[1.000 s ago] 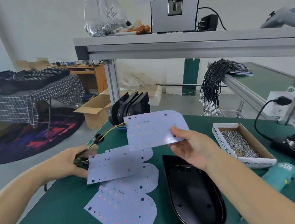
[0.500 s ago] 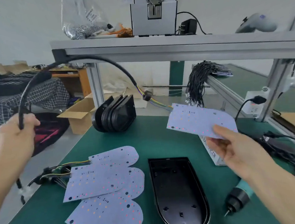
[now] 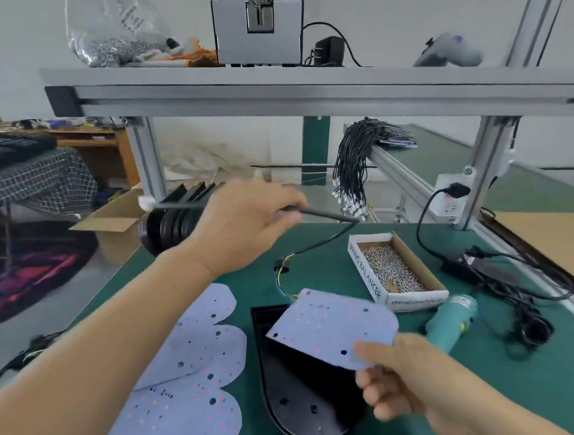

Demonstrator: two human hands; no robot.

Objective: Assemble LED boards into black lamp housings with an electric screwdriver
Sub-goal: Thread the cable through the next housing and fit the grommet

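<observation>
My right hand (image 3: pixel 404 376) pinches one LED board (image 3: pixel 333 327) by its rounded near corner, thumb on top, fingers (image 3: pixel 379 399) curled beneath; board tilted, hovering over the upper part of the black lamp housing (image 3: pixel 304 408), which lies open-side up on the green bench (image 3: pixel 498 389). Can't tell whether the board's far edge touches the housing. Coloured wires run from the board's far corner up to a black cable (image 3: pixel 328 238). My left hand (image 3: pixel 241 221), raised above the bench, is closed around that cable, which sticks out both sides of the fist. Left of the housing: stack of spare LED boards (image 3: pixel 188 372), overlapped, flat on the bench. Right of the housing: teal electric screwdriver (image 3: pixel 450 321) lying on its side, just beside an open carton of screws (image 3: pixel 391 271) marked "SPRING BALANCER". Behind my left hand, a row of black housings (image 3: pixel 166 223) stands on edge at the bench's far end. Bundle of black leads (image 3: pixel 354 171) hangs off the rear conveyor rail.
</observation>
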